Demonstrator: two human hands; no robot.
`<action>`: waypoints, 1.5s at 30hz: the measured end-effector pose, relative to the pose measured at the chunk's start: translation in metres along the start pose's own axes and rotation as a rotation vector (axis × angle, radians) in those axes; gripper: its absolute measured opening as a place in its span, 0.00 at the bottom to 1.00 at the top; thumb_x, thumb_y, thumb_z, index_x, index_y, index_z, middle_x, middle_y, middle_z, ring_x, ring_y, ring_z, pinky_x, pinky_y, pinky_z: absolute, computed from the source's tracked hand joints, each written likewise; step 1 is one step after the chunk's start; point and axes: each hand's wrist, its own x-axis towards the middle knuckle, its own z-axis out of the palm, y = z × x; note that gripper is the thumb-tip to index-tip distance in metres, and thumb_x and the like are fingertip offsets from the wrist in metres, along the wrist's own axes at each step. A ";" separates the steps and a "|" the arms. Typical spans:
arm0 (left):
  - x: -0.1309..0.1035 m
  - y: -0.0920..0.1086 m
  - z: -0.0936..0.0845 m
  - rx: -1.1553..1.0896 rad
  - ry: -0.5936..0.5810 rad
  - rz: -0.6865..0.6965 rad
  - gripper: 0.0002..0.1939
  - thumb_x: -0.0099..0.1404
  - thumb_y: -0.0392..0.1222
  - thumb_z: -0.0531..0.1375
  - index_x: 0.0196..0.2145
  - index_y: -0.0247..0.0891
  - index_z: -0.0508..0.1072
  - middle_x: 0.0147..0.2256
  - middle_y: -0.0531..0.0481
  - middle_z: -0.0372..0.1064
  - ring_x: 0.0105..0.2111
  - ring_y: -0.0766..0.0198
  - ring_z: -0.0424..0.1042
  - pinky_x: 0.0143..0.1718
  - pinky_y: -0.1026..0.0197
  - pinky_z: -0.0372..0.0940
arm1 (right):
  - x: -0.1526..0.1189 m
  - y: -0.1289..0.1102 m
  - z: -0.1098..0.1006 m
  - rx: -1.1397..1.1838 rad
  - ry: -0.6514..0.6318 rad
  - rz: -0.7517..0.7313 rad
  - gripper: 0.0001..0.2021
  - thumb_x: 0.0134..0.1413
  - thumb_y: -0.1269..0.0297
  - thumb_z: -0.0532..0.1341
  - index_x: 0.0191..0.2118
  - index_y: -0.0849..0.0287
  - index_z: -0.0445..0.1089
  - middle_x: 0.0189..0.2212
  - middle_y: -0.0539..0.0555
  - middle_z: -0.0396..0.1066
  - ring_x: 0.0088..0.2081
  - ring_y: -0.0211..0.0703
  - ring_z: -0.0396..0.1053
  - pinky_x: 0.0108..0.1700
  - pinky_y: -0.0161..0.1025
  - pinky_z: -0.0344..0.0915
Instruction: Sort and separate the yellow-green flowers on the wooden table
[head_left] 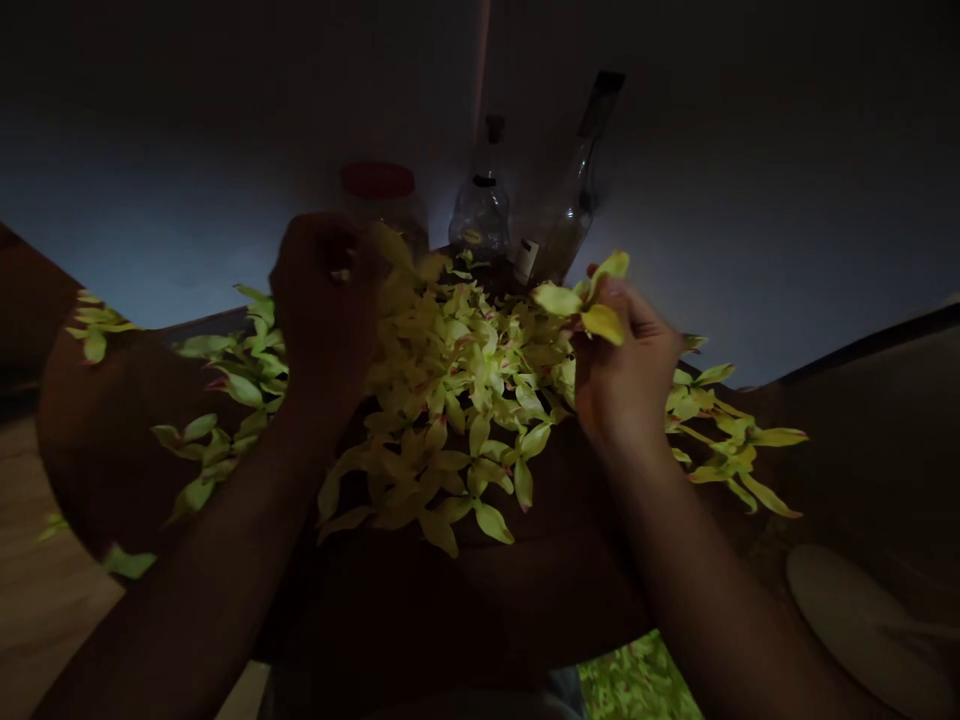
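Note:
Raised over the right side of a pile of flowers (480,350), my right hand (626,350) pinches a yellow-green flower (585,300) with several petals. My left hand (326,300) is in deep shadow at the pile's left side, its fingers curled together. A pale speck shows within its curl, too dark to name, and petals lie close beside its fingertips. Yellow-green flowers, some with reddish tips, are heaped on the dark round table (525,590) between my hands. More flowers (240,385) lie beside my left forearm, and others (735,440) lie right of my right wrist.
Behind the pile stand a red-lidded jar (379,182), a clear bottle (480,215) and a taller, tilted bottle (574,205), near the wall. At lower right is a pale round object (855,620). Below the table edge, many green-yellow flowers or petals (637,680) show.

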 end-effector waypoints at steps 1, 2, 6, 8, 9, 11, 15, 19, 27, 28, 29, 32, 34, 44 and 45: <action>-0.002 0.006 0.003 -0.015 0.009 0.066 0.05 0.67 0.32 0.63 0.38 0.38 0.71 0.35 0.52 0.69 0.35 0.66 0.68 0.37 0.61 0.63 | -0.004 0.000 0.001 -0.097 -0.050 -0.044 0.11 0.61 0.56 0.66 0.32 0.57 0.77 0.26 0.48 0.68 0.27 0.34 0.65 0.31 0.34 0.64; -0.006 0.012 0.006 -0.037 -0.015 0.134 0.06 0.65 0.32 0.65 0.37 0.38 0.72 0.34 0.53 0.69 0.32 0.67 0.68 0.34 0.62 0.63 | -0.008 -0.001 0.004 -0.191 -0.095 -0.092 0.10 0.61 0.56 0.66 0.34 0.57 0.79 0.28 0.49 0.71 0.30 0.35 0.68 0.33 0.35 0.66; -0.022 0.038 0.014 -0.135 -0.330 0.230 0.07 0.69 0.42 0.66 0.34 0.39 0.74 0.31 0.54 0.73 0.31 0.67 0.72 0.33 0.62 0.64 | -0.028 -0.003 0.017 -0.344 -0.244 -0.277 0.07 0.58 0.61 0.68 0.42 0.52 0.81 0.36 0.50 0.76 0.38 0.39 0.73 0.41 0.38 0.71; -0.026 0.043 0.015 -0.179 -0.439 0.184 0.06 0.68 0.42 0.67 0.35 0.39 0.76 0.32 0.54 0.75 0.33 0.65 0.74 0.36 0.63 0.67 | -0.033 -0.004 0.021 -0.339 -0.299 -0.300 0.07 0.59 0.60 0.68 0.42 0.52 0.81 0.36 0.50 0.76 0.38 0.39 0.73 0.41 0.38 0.72; -0.027 0.043 0.015 -0.202 -0.468 0.155 0.05 0.67 0.41 0.67 0.34 0.38 0.77 0.32 0.53 0.76 0.33 0.65 0.75 0.37 0.63 0.67 | -0.035 -0.004 0.022 -0.337 -0.310 -0.302 0.07 0.59 0.59 0.68 0.41 0.52 0.81 0.35 0.50 0.76 0.38 0.39 0.73 0.40 0.38 0.73; -0.028 0.041 0.016 -0.239 -0.488 0.088 0.04 0.66 0.40 0.68 0.34 0.38 0.78 0.31 0.53 0.77 0.32 0.64 0.75 0.36 0.64 0.68 | -0.035 -0.004 0.023 -0.329 -0.307 -0.302 0.07 0.58 0.58 0.69 0.41 0.53 0.81 0.35 0.51 0.75 0.38 0.40 0.73 0.39 0.38 0.73; -0.027 0.037 0.016 -0.270 -0.489 0.018 0.04 0.66 0.40 0.68 0.33 0.38 0.79 0.28 0.55 0.76 0.31 0.65 0.75 0.34 0.64 0.67 | -0.035 -0.004 0.022 -0.292 -0.322 -0.289 0.06 0.56 0.64 0.70 0.40 0.54 0.81 0.34 0.51 0.74 0.35 0.38 0.72 0.34 0.36 0.72; -0.029 0.039 0.015 -0.271 -0.501 0.004 0.04 0.67 0.40 0.67 0.34 0.39 0.80 0.31 0.55 0.77 0.33 0.65 0.75 0.37 0.64 0.68 | -0.035 -0.004 0.020 -0.303 -0.320 -0.304 0.08 0.56 0.70 0.68 0.41 0.53 0.82 0.36 0.51 0.75 0.33 0.37 0.73 0.32 0.36 0.73; -0.027 0.036 0.017 -0.268 -0.496 0.039 0.06 0.66 0.46 0.68 0.34 0.42 0.81 0.29 0.56 0.77 0.26 0.67 0.71 0.26 0.63 0.61 | -0.032 -0.006 0.017 -0.411 -0.304 -0.377 0.07 0.56 0.70 0.69 0.40 0.52 0.82 0.39 0.50 0.80 0.40 0.41 0.76 0.44 0.39 0.74; -0.027 0.035 0.017 -0.279 -0.488 0.049 0.05 0.66 0.45 0.68 0.33 0.43 0.81 0.28 0.57 0.76 0.25 0.67 0.70 0.25 0.63 0.60 | -0.032 -0.006 0.017 -0.402 -0.307 -0.361 0.07 0.56 0.69 0.68 0.40 0.51 0.82 0.39 0.50 0.80 0.41 0.42 0.76 0.44 0.40 0.74; -0.026 0.035 0.017 -0.289 -0.488 0.054 0.05 0.66 0.44 0.68 0.32 0.43 0.81 0.27 0.57 0.76 0.25 0.67 0.70 0.24 0.62 0.60 | -0.032 -0.006 0.017 -0.395 -0.312 -0.339 0.07 0.56 0.69 0.68 0.40 0.51 0.82 0.39 0.50 0.80 0.40 0.42 0.76 0.44 0.40 0.74; -0.026 0.034 0.018 -0.287 -0.492 0.052 0.05 0.67 0.42 0.67 0.32 0.43 0.79 0.28 0.56 0.76 0.28 0.65 0.72 0.26 0.62 0.62 | -0.033 -0.007 0.018 -0.378 -0.313 -0.292 0.07 0.56 0.67 0.69 0.40 0.50 0.82 0.38 0.49 0.80 0.40 0.43 0.77 0.44 0.42 0.75; -0.027 0.034 0.018 -0.253 -0.483 0.084 0.05 0.68 0.42 0.65 0.32 0.43 0.79 0.28 0.56 0.75 0.27 0.65 0.72 0.26 0.61 0.61 | -0.034 -0.008 0.018 -0.384 -0.313 -0.284 0.06 0.56 0.65 0.69 0.40 0.51 0.82 0.37 0.49 0.80 0.39 0.43 0.76 0.42 0.41 0.74; -0.019 0.030 0.015 -0.206 -0.153 -0.006 0.11 0.71 0.43 0.64 0.30 0.40 0.74 0.26 0.55 0.68 0.26 0.67 0.63 0.28 0.59 0.59 | -0.024 0.002 0.015 -0.134 -0.136 0.030 0.09 0.58 0.55 0.68 0.34 0.53 0.80 0.20 0.45 0.68 0.23 0.36 0.69 0.28 0.36 0.68; -0.018 0.028 0.015 -0.211 -0.105 -0.025 0.11 0.71 0.42 0.64 0.29 0.40 0.74 0.25 0.55 0.66 0.25 0.68 0.61 0.27 0.59 0.57 | -0.023 0.003 0.016 -0.077 -0.106 0.056 0.08 0.58 0.55 0.68 0.33 0.53 0.80 0.19 0.44 0.65 0.22 0.35 0.67 0.28 0.36 0.68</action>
